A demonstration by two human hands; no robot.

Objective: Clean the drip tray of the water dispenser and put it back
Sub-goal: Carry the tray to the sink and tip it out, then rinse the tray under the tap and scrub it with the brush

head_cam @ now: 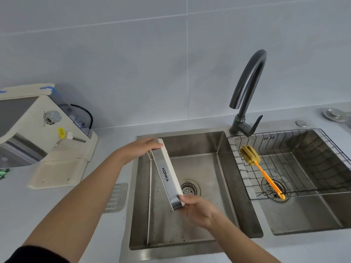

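Observation:
I hold the drip tray [168, 174], a long cream tray with a shiny front strip marked KONKA, tipped on its edge over the left sink basin [207, 168]. My left hand [144, 149] grips its far end and my right hand [197, 206] grips its near end. A thin stream of water runs off the tray's left side into the basin. The cream water dispenser [43, 130] stands on the counter at the left, its base platform [57, 171] bare.
A dark gooseneck faucet [247, 95] rises between the two basins. The right basin [307, 215] holds a wire rack [296, 162] with a yellow sponge brush [250, 154] on an orange handle. A ribbed metal grate [115, 198] lies on the counter beside the left basin.

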